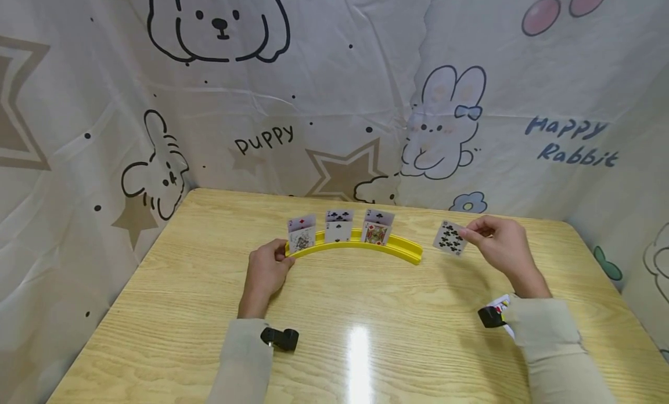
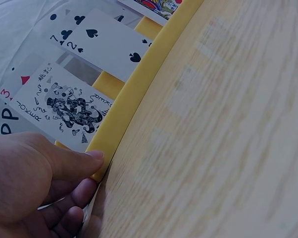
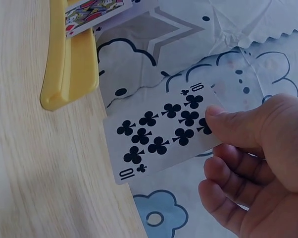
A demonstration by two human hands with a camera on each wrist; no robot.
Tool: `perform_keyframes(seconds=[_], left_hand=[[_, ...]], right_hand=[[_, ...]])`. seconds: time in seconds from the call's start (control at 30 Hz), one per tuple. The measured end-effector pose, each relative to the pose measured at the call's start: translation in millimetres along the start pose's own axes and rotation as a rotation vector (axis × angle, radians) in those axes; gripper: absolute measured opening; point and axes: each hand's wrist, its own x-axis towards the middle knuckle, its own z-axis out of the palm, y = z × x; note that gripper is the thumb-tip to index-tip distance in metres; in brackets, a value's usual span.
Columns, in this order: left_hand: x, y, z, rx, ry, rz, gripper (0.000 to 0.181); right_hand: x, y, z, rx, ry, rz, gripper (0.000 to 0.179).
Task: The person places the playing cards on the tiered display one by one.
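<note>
A curved yellow card holder point(image 1: 405, 250) stands on the table, with playing cards upright in its left and middle parts. My left hand point(image 1: 265, 270) grips the holder's left end between thumb and fingers. Nearest to that hand, a joker point(image 2: 72, 106) stands in front of a three of diamonds point(image 2: 25, 79). Further along are a two of spades point(image 2: 109, 47) before a seven of clubs, then a diamond face card point(image 1: 375, 234) before another card. Off the holder's right end, my right hand point(image 1: 502, 247) pinches a ten of clubs point(image 3: 156, 131) by one edge, raised above the table.
Under my right wrist lies a colourful card or cards point(image 1: 500, 305), mostly hidden by the sleeve and wrist camera. The wooden table point(image 1: 366, 299) ends at a printed cloth point(image 1: 334, 102) behind it. Cloth also hangs at both sides.
</note>
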Motion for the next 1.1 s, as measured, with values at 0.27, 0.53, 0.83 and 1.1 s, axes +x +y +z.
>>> perform_keyframes(seconds=[0.27, 0.53, 0.83, 1.1], left_hand=[[1.1, -0.5, -1.6, 0.007, 0.004, 0.012, 0.034], [0.8, 0.0, -0.5, 0.009, 0.003, 0.009, 0.035], [1.0, 0.8, -0.1, -0.005, 0.003, 0.013, 0.034], [0.3, 0.3, -1.0, -0.002, -0.002, 0.013, 0.034]], right_hand=[[2.5, -11, 5, 0.005, 0.013, 0.001, 0.024], [3.4, -21, 10, 0.023, 0.02, -0.002, 0.021], [6.0, -28, 14, 0.042, 0.012, -0.006, 0.021], [8.2, -37, 20, 0.072, 0.023, -0.035, 0.021]])
